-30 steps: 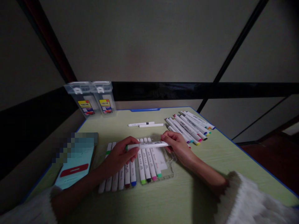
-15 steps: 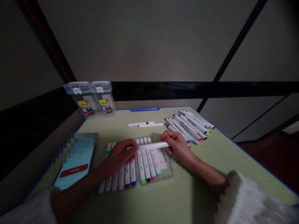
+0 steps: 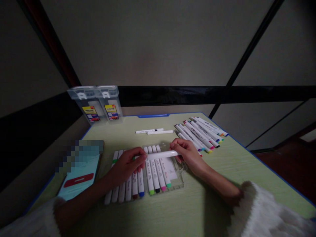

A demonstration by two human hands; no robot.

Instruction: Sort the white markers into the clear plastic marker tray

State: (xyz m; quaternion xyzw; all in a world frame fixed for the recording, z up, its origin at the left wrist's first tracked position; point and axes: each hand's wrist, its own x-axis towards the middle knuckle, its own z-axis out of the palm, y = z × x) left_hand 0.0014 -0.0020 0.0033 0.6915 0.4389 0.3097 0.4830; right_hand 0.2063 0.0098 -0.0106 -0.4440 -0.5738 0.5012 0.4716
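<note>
A white marker (image 3: 163,154) is stretched level between my two hands, above an open clear plastic case (image 3: 179,185). My left hand (image 3: 132,160) pinches its left end, and my right hand (image 3: 185,150) grips the right end between thumb and fingers. Below lie several white markers in rows inside the case; the right-hand row (image 3: 158,174) shows light green, black, pink and mint tips. The left row (image 3: 134,186) is partly covered by my left hand and forearm. Some bare space with a white printed sheet (image 3: 171,168) shows at the case's right side.
Several loose markers (image 3: 197,133) lie in a pile at the right back of the table (image 3: 222,191). Two thin white pens (image 3: 154,131) rest behind the case. Two clear lidded boxes (image 3: 101,105) stand at the back left. A phone or tablet (image 3: 82,172) lies at the left.
</note>
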